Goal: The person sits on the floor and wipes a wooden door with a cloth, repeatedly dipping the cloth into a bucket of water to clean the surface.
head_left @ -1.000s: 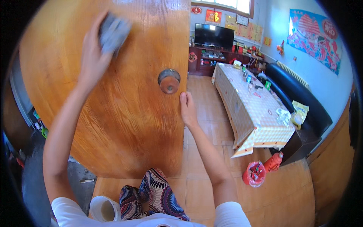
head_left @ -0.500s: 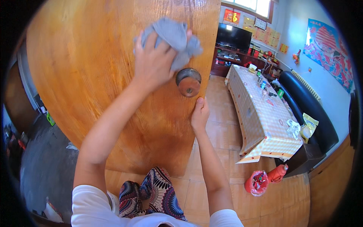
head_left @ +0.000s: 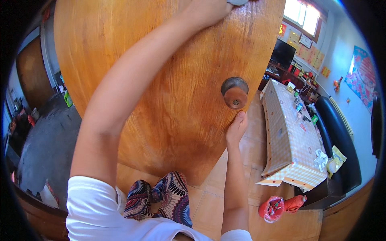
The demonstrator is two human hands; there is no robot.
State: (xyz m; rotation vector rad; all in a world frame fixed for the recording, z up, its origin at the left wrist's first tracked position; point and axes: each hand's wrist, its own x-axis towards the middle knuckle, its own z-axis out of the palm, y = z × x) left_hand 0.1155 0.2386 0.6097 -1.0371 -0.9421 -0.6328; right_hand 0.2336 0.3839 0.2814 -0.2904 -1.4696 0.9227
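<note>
A varnished wooden door (head_left: 177,96) stands ajar in front of me. High on it, at the picture's upper edge, my left hand (head_left: 207,12) presses a grey-blue cloth (head_left: 238,2) against the wood; the fingers and most of the cloth are cut off. Lower down, my right hand (head_left: 237,130) grips the door's free edge, with the thumb on the near face and the other fingers hidden behind it. Just above that hand sits a round brown doorknob (head_left: 235,97) with a keyhole and a dark base. Neither hand touches the knob.
Beyond the door, a long table (head_left: 297,148) with a checked cloth stands beside a black sofa (head_left: 339,132). A red lined bin (head_left: 270,209) and a red flask (head_left: 295,203) are on the tiled floor. Dark floor (head_left: 52,136) lies to the left.
My left hand has moved up and right across the door with the cloth, partly out of view. The view has shifted left; my right hand keeps its place on the door edge.
</note>
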